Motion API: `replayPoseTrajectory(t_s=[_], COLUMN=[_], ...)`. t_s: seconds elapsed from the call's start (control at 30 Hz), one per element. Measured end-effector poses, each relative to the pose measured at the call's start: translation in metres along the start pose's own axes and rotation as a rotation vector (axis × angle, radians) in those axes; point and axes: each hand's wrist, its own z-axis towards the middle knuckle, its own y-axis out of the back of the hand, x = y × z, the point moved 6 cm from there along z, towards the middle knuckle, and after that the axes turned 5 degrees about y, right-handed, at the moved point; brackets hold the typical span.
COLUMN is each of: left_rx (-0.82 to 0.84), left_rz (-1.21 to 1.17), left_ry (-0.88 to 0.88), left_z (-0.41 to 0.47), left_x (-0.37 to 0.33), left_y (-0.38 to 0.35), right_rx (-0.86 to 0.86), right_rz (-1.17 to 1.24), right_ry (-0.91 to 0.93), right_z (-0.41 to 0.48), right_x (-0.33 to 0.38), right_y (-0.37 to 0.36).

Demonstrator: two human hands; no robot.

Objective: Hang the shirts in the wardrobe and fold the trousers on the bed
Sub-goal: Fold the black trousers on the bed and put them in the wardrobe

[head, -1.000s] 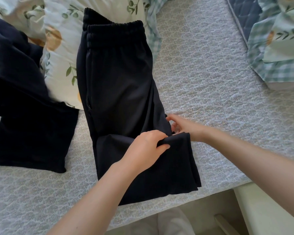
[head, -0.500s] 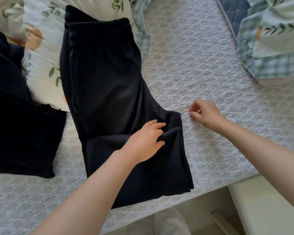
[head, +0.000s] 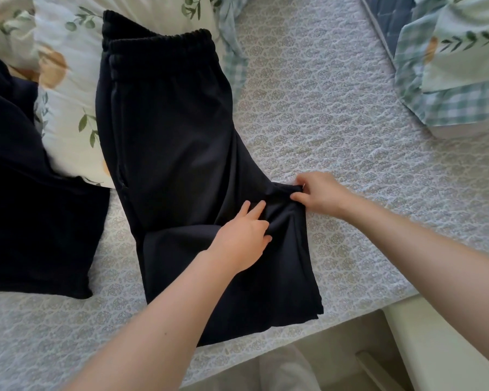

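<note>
The right grip (head: 319, 193), a bare hand, pinches the right edge of a pair of dark trousers (head: 167, 136) between thumb and curled fingers, at the point where the seat juts out sideways. Just beside it the left grip (head: 243, 238) is released: its fingers lie straight and flat on the cloth, pressing it down without grasping anything. The trousers lie on the bed (head: 350, 122), folded lengthwise with one leg over the other. The elastic waistband is at the far end, resting on a leaf-printed pillow (head: 68, 131), and the hems reach almost to the bed's near edge. A crease crosses the legs just left of the flat hand; whether that is a finished fold cannot be told. The fabric looks soft, light and limp. It will probably sag and bunch if lifted from a single point, so it is best taken by edges or corners with both hands and smoothed flat after each fold. A second dark garment (head: 26, 207) lies to the left, and checked bedding (head: 449, 103) sits at the far right, well apart.
</note>
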Motion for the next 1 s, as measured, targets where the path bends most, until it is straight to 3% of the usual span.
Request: replayPoseTrajectory(t_s=[0.13, 0.33, 0.53, 0.7, 0.87, 1.0], left_rx=[-0.065, -0.171, -0.187, -0.345, -0.354, -0.304], left_rz=[-0.117, -0.136, -0.078, -0.204, -0.186, -0.007], left_ry=[-0.088, -0.136, -0.111, -0.024, 0.212, 0.097], left_z=[-0.017, -0.061, -0.094, -0.081, -0.037, -0.034], left_x=[-0.001, -0.008, -0.013, 0.0, 0.046, 0.074], left_y=[0.014, 0.029, 0.024, 0.032, 0.031, 0.029], right_rx=[-0.042, 0.123, 0.386, 0.627, 0.673, 0.583], right_rz=[0.019, 0.009, 0.187, 0.271, 0.229, 0.203], right_ry=[0.043, 0.145, -0.034, -0.187, -0.207, -0.057], right_z=[-0.018, -0.027, -0.01, -0.007, 0.005, 0.007], right_x=[0.027, 0.076, 0.099, 0.102, 0.091, 0.084], right_y=[0.004, 0.001, -0.031, -0.036, -0.032, -0.027])
